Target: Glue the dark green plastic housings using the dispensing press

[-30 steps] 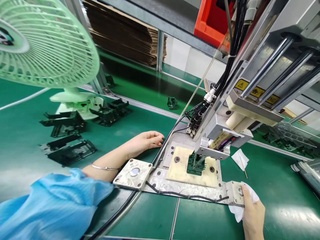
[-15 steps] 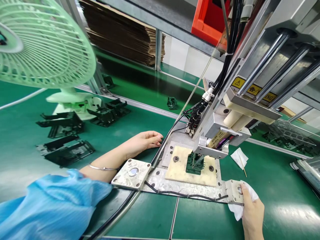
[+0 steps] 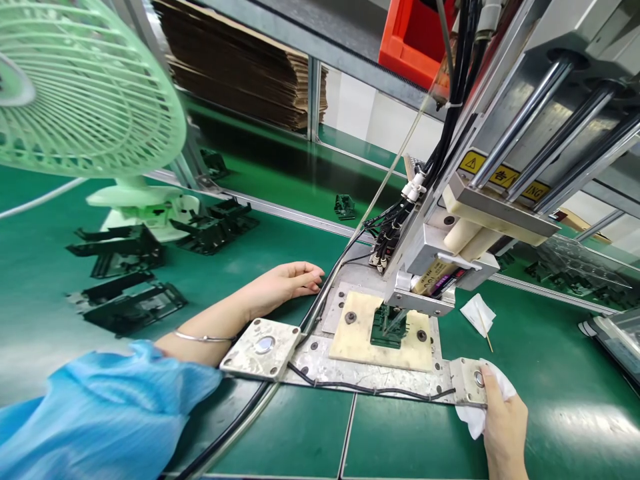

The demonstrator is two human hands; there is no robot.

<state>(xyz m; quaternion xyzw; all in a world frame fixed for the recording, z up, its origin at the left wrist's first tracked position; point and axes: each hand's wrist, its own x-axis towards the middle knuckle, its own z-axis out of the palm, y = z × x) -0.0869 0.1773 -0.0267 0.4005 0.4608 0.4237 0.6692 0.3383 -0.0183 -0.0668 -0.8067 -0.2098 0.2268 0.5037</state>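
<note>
My left hand rests palm down on the green mat beside the black cables, fingers loosely curled, holding nothing. My right hand grips a white cloth, with its thumb at the round button on the right metal tab of the press base. A second button plate sits at the left end of the base. A small dark green part sits in the beige fixture block, with the press head down over it.
A pale green fan stands at the left, with several black plastic parts on the mat near it. A folded white wipe with a swab lies right of the press. Flat cardboard and a red bin sit behind.
Hands and press stay as they were; only the view has drifted slightly.
</note>
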